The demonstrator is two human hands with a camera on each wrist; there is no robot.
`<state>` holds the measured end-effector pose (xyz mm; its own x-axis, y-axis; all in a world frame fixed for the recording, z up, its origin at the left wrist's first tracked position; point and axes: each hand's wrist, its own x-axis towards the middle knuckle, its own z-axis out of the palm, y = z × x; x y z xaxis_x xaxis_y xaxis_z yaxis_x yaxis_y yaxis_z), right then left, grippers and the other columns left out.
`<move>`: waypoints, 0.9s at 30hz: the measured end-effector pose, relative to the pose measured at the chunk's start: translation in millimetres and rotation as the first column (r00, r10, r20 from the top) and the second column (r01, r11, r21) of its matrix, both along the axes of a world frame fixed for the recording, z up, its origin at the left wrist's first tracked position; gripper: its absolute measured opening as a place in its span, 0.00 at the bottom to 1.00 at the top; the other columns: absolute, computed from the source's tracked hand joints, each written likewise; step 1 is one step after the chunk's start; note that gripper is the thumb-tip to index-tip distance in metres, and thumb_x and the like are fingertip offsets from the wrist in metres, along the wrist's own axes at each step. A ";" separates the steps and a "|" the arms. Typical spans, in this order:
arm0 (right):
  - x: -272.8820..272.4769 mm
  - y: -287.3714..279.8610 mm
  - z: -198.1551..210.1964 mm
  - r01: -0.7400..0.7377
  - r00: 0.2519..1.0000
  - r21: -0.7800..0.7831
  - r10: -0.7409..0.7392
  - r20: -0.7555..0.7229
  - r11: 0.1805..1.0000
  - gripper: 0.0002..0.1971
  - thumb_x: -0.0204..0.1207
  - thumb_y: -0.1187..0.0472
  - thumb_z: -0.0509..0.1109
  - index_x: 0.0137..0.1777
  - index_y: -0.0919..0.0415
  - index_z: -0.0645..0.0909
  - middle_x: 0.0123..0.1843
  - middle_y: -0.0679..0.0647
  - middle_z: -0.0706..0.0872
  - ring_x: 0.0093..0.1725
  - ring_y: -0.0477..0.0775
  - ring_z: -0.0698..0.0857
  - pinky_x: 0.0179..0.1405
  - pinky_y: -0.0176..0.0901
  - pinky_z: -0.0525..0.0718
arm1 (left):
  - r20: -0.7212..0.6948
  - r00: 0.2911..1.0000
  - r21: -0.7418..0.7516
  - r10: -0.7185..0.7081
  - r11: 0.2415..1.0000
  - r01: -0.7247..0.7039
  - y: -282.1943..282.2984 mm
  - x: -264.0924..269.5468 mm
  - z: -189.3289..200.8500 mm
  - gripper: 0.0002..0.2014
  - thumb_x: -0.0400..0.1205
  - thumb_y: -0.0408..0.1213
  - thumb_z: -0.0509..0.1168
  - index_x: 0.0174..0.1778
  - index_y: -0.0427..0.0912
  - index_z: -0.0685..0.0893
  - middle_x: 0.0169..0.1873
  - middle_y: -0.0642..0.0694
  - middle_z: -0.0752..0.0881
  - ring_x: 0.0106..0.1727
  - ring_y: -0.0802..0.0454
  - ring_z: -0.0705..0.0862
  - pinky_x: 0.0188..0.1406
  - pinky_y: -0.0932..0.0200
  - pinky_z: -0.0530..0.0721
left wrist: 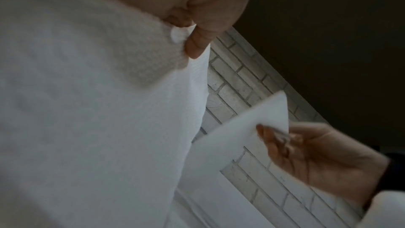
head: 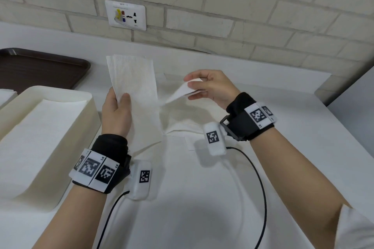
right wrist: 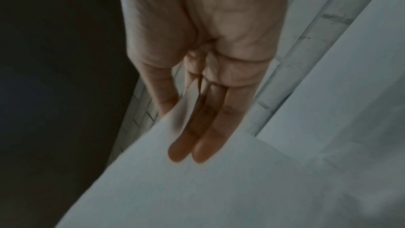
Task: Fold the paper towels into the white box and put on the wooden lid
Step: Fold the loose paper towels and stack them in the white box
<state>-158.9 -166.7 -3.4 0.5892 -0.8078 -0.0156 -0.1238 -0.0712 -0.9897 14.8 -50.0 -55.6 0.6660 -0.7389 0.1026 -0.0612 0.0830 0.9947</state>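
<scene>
A white paper towel (head: pixel 135 85) hangs lifted above the white counter (head: pixel 263 107). My left hand (head: pixel 118 101) pinches its left edge between thumb and fingers, and the sheet stands upright there. My right hand (head: pixel 204 87) pinches the towel's right corner (head: pixel 182 90) between thumb and fingers. The left wrist view shows the thumb (left wrist: pixel 197 44) on the paper towel (left wrist: pixel 109 127), with the right hand (left wrist: pixel 306 152) across from it. In the right wrist view straight fingers (right wrist: pixel 197 136) lie over the paper towel (right wrist: pixel 197 188). The white box (head: pixel 89 107) stands at left with folded towels (head: pixel 40 131) inside. No wooden lid is in view.
A dark brown tray (head: pixel 40 68) lies at the back left behind the box. More flat paper towels (head: pixel 182 119) lie on the counter under my hands. A brick wall with an outlet plate (head: pixel 126 15) runs along the back. The counter ends at the right (head: pixel 323 91).
</scene>
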 end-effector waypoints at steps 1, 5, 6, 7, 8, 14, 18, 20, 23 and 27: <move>-1.2 2.9 6.9 -0.084 0.996 0.007 0.084 0.016 0.996 0.12 0.75 0.80 0.63 0.53 0.66 0.80 0.45 0.56 0.85 0.40 0.49 0.89 0.45 0.42 0.88 | 0.006 1.000 -0.006 -0.001 1.000 0.001 -0.3 0.4 0.7 0.16 0.86 0.32 0.52 0.68 0.43 0.74 0.54 0.49 0.79 0.54 0.52 0.78 0.52 0.62 0.73; 1.2 15.9 29.3 -0.198 0.980 -0.114 0.196 -0.030 0.973 0.19 0.74 0.84 0.57 0.61 0.69 0.75 0.48 0.56 0.85 0.46 0.46 0.89 0.50 0.42 0.86 | 0.033 0.999 -0.005 -0.007 1.000 0.007 -0.7 2.2 2.0 0.16 0.87 0.33 0.51 0.68 0.45 0.74 0.54 0.49 0.80 0.54 0.52 0.78 0.50 0.65 0.72; 3.4 19.4 34.4 -0.158 0.987 -0.160 0.155 -0.033 0.974 0.16 0.75 0.82 0.59 0.58 0.69 0.77 0.46 0.55 0.86 0.44 0.46 0.89 0.48 0.41 0.86 | 0.036 0.999 -0.003 -0.004 1.000 0.004 -0.7 2.3 2.0 0.16 0.87 0.33 0.51 0.68 0.44 0.75 0.54 0.50 0.80 0.54 0.52 0.78 0.49 0.65 0.72; 5.7 23.0 38.9 -0.117 0.993 -0.202 0.114 -0.027 0.972 0.12 0.76 0.79 0.61 0.54 0.68 0.79 0.43 0.54 0.87 0.41 0.46 0.89 0.45 0.40 0.86 | 0.038 0.999 0.001 0.000 1.000 0.000 -0.7 2.8 1.7 0.16 0.87 0.33 0.51 0.68 0.44 0.75 0.54 0.50 0.80 0.55 0.52 0.78 0.50 0.65 0.72; 8.3 27.6 43.7 -0.080 0.997 -0.242 0.078 -0.018 0.967 0.08 0.77 0.76 0.64 0.49 0.65 0.81 0.40 0.54 0.87 0.38 0.46 0.89 0.41 0.38 0.85 | 0.035 0.999 0.001 0.004 1.000 -0.004 -0.8 3.1 1.2 0.16 0.87 0.33 0.51 0.68 0.44 0.75 0.54 0.50 0.80 0.55 0.52 0.78 0.50 0.65 0.72; 23.6 45.1 59.7 0.026 0.999 -0.453 -0.034 -0.008 0.891 0.02 0.74 0.64 0.73 0.44 0.58 0.86 0.47 0.60 0.75 0.46 0.52 0.74 0.49 0.42 0.72 | -0.012 1.000 -0.021 -0.026 0.999 0.026 1.0 2.0 2.9 0.16 0.87 0.36 0.51 0.69 0.47 0.75 0.58 0.50 0.81 0.59 0.52 0.79 0.59 0.60 0.75; 33.7 51.0 56.6 0.060 0.998 -0.440 -0.056 0.023 0.896 0.03 0.75 0.63 0.72 0.46 0.57 0.85 0.50 0.64 0.83 0.55 0.65 0.80 0.60 0.52 0.78 | -0.069 0.990 -0.057 -0.124 0.991 0.120 4.4 -4.7 7.6 0.11 0.86 0.37 0.56 0.59 0.53 0.80 0.52 0.52 0.86 0.54 0.55 0.83 0.56 0.56 0.82; 41.8 49.3 48.0 0.155 0.988 -0.400 -0.147 0.050 0.903 0.04 0.75 0.61 0.71 0.49 0.58 0.86 0.48 0.50 0.84 0.60 0.61 0.80 0.67 0.54 0.77 | -0.085 0.977 -0.065 -0.196 0.979 0.191 7.4 -10.8 13.0 0.09 0.85 0.37 0.57 0.51 0.56 0.80 0.43 0.57 0.85 0.45 0.60 0.83 0.43 0.65 0.82; 56.3 42.8 28.6 0.254 0.966 -0.325 -0.256 0.038 0.911 0.12 0.73 0.50 0.68 0.53 0.53 0.85 0.59 0.55 0.84 0.67 0.58 0.77 0.72 0.59 0.72 | -0.262 0.932 -0.110 -0.252 0.967 0.230 12.1 -19.7 19.9 0.11 0.86 0.38 0.54 0.60 0.50 0.78 0.45 0.56 0.84 0.37 0.69 0.83 0.32 0.81 0.77; 63.0 46.7 18.5 0.256 0.965 -0.179 -0.262 -0.008 0.950 0.27 0.79 0.47 0.59 0.77 0.53 0.65 0.78 0.55 0.66 0.76 0.54 0.68 0.74 0.42 0.65 | -0.366 0.883 -0.141 -0.293 0.956 0.258 15.0 -20.2 22.4 0.15 0.88 0.35 0.49 0.65 0.41 0.78 0.56 0.50 0.87 0.54 0.56 0.84 0.46 0.78 0.76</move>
